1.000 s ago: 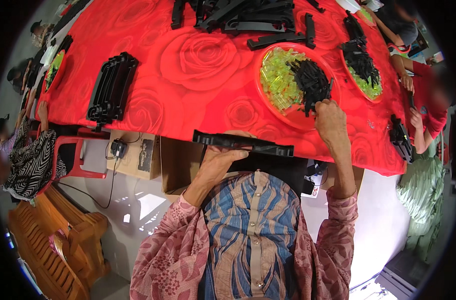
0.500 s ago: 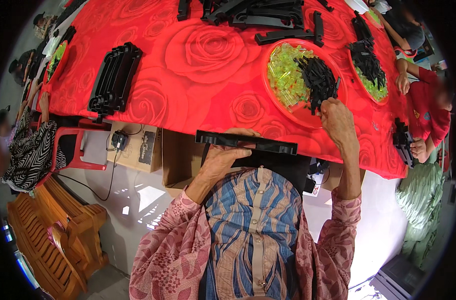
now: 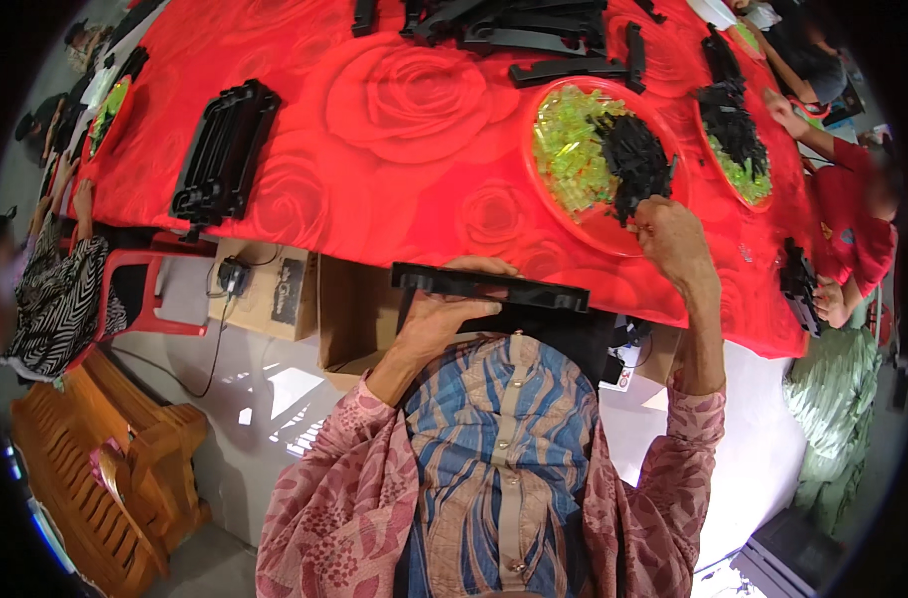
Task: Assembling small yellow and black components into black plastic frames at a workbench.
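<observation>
My left hand (image 3: 444,317) grips a long black plastic bar (image 3: 546,293) level at the near table edge, thumb on the near side and fingers on the far side. My right hand (image 3: 676,242) is at the near right rim of a round red plate (image 3: 605,231). Its fingers are pinched together, and whatever is between them is too small to make out. On that plate lie a heap of small black strips (image 3: 631,159), close to my right fingertips, and a heap of clear yellow-green pieces (image 3: 572,140) to their left.
A row of black bars (image 3: 227,149) lies left on the red tablecloth (image 3: 404,120); a loose pile of bars (image 3: 534,35) is at the far side. Another filled plate (image 3: 735,149) stands right, near a co-worker's hand (image 3: 830,301) holding a black part (image 3: 799,287). A cardboard box (image 3: 359,324) sits below.
My right hand has shifted very slightly at the plate's rim; my left hand keeps its grip on the bar. The hand of a person at the right has moved farther away.
</observation>
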Action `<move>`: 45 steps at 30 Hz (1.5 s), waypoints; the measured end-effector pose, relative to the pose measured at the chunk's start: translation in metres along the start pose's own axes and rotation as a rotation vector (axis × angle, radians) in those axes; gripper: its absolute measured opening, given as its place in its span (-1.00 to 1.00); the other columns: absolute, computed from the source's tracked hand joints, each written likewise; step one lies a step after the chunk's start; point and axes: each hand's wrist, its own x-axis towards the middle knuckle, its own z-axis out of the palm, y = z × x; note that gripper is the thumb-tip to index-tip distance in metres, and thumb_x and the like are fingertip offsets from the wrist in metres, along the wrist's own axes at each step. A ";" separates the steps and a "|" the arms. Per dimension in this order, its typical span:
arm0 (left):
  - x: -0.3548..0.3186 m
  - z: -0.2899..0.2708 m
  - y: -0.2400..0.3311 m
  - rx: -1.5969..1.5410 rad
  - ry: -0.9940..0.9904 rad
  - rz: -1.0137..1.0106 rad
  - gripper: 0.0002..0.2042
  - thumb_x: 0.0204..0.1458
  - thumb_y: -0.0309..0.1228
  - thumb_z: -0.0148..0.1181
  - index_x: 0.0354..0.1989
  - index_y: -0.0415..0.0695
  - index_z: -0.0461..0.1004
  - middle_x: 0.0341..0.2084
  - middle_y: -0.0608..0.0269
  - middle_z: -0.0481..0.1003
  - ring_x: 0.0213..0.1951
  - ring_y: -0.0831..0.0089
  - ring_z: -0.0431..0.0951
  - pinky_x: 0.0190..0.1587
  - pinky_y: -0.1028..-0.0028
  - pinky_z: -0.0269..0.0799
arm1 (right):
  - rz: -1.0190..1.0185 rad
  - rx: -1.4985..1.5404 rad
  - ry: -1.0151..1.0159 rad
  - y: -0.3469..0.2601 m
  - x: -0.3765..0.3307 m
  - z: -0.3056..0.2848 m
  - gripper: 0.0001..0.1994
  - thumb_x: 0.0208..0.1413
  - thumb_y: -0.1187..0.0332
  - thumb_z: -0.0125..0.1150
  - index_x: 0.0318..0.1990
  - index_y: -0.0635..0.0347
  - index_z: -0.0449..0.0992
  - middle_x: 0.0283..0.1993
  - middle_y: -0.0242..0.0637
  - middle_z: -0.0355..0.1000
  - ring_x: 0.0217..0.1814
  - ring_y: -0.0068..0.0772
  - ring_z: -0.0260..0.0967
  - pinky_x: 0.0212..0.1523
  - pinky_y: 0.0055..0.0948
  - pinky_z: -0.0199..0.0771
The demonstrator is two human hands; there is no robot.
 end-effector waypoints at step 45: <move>-0.011 -0.009 0.000 0.003 -0.197 -0.195 -0.49 -0.04 -0.55 0.37 0.09 -0.26 0.31 -0.04 0.12 0.45 0.04 0.36 0.48 0.13 0.36 0.40 | -0.023 1.520 0.212 -0.141 -0.075 0.006 -0.78 0.00 0.75 0.21 -0.16 0.44 0.48 -0.21 -0.12 0.52 -0.31 -0.50 0.49 -0.29 -0.63 0.48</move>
